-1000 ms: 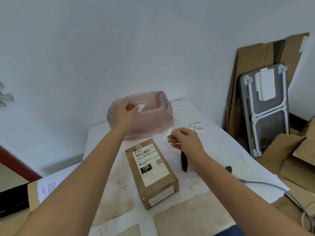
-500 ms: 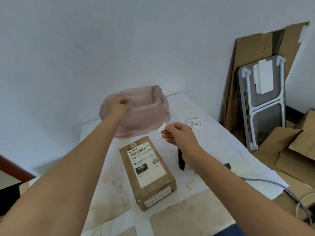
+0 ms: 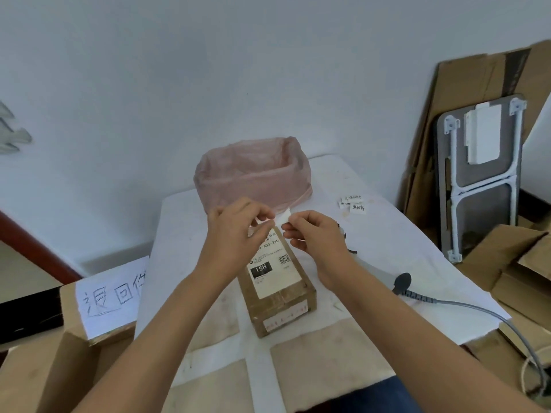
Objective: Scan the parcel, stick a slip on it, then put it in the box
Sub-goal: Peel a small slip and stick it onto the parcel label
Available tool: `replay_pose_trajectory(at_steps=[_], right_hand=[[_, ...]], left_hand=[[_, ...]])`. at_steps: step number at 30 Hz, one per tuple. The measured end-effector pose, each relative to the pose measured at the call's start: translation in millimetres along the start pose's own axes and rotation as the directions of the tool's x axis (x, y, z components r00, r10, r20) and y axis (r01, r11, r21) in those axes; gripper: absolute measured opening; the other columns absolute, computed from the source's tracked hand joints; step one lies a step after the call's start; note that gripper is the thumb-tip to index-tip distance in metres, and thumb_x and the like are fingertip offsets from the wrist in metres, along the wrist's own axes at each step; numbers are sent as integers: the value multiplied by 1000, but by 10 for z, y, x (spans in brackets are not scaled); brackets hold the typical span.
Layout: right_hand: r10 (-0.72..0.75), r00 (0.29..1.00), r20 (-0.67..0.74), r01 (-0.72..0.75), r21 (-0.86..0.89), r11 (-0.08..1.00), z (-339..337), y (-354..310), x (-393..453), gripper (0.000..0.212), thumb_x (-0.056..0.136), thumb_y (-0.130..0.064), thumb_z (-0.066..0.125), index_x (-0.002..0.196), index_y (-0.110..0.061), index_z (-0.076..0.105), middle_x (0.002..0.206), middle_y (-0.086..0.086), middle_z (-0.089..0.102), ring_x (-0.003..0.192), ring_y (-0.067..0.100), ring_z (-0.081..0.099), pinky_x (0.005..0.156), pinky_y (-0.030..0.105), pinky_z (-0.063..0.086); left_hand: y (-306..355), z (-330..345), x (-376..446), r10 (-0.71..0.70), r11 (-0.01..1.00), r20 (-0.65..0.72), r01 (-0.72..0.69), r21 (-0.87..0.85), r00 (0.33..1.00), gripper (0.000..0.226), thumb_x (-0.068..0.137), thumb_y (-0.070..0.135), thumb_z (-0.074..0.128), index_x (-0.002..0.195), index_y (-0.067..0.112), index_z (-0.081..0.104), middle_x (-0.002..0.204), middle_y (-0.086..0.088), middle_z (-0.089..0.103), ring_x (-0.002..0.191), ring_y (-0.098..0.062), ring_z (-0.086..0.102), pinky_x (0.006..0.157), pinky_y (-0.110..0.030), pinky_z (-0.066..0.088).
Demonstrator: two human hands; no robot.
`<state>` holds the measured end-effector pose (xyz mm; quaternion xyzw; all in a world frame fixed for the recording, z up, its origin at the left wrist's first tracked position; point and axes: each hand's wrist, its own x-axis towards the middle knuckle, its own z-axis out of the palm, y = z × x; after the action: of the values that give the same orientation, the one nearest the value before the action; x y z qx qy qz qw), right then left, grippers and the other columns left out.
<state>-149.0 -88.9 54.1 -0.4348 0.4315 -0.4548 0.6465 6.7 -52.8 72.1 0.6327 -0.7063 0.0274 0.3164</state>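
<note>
Left hand (image 3: 235,231) and right hand (image 3: 316,234) both pinch one small white slip (image 3: 283,217) above the far end of the brown parcel (image 3: 278,281) on the table (image 3: 387,251)

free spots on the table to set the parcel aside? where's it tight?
Bare cloth left of the parcel, out to the table's left edge, and on the right between the loose slips and scanner cable. Crowded behind: both hands and the pink-bagged bin.
</note>
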Motion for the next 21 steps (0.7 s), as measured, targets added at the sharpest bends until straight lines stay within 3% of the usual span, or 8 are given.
replay_pose_trajectory(at_steps=[4, 11, 17, 19, 21], right_hand=[[2, 1000, 11, -2, -7, 1000, 44, 65, -105, 9, 94, -10, 58, 89, -11, 65, 79, 2, 70, 76, 13, 64, 79, 28, 51], [-12, 1000, 5, 12, -58, 998, 105, 132, -243, 8, 93, -14, 61, 92, -11, 68, 77, -2, 71, 75, 11, 64, 69, 22, 49], [-25, 1000, 6, 26, -104, 994, 109, 164, -328, 13, 93, -16, 62, 97, -7, 70, 87, 1, 70, 79, 11, 63, 67, 19, 49], [-29, 999, 24, 32, -102, 994, 106, 170, -350, 18, 93, -21, 62, 99, -7, 71, 88, 1, 71, 79, 10, 64, 69, 20, 51], [-42, 999, 26, 44, -87, 995, 114, 171, -371, 25, 94, -31, 61, 98, -8, 72, 86, -3, 72, 77, 7, 64, 70, 20, 53]], left_hand=[[53, 51, -249, 24, 995, -43, -19, 102, 999, 17, 85, 34, 73, 100, 29, 66, 95, 18, 59, 84, -2, 55, 85, -22, 16], [114, 92, -386, 55, 983, -136, -30, 180, 989, 17, 84, 32, 74, 96, 30, 62, 94, 16, 61, 94, -9, 60, 87, -25, 18], [130, 92, -477, 62, 977, -207, -17, 211, 976, 12, 84, 26, 75, 90, 26, 65, 89, 14, 62, 86, -9, 59, 87, -30, 23], [125, 89, -488, 11, 982, -203, 27, 184, 979, 8, 87, 29, 72, 89, 27, 64, 88, 17, 60, 83, -7, 59, 88, -28, 22], [135, 60, -491, -216, 976, -153, 208, -71, 964, 7, 88, 30, 70, 84, 29, 65, 86, 19, 62, 78, -2, 60, 90, -30, 32]])
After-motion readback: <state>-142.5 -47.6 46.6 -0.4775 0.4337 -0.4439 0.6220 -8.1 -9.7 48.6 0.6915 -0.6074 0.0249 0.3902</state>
